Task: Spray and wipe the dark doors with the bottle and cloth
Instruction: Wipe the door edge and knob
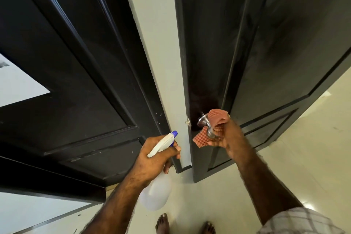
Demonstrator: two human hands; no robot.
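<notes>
Two dark panelled doors stand before me: one on the left [72,74] and one on the right [266,53], split by a pale wall strip. My left hand [152,159] grips a translucent white spray bottle [157,192] with a white trigger head and blue nozzle, pointing up toward the wall strip. My right hand [228,137] holds a reddish waffle-textured cloth [216,119] wrapped around the metal door knob [204,122] of the right door. Part of the knob is hidden by the cloth.
The pale wall strip [161,62] runs between the doors down to a dark skirting. Glossy cream floor tiles [303,148] spread to the right and below. My bare feet [163,224] stand near the bottom edge. A lit opening shows at the far left [17,81].
</notes>
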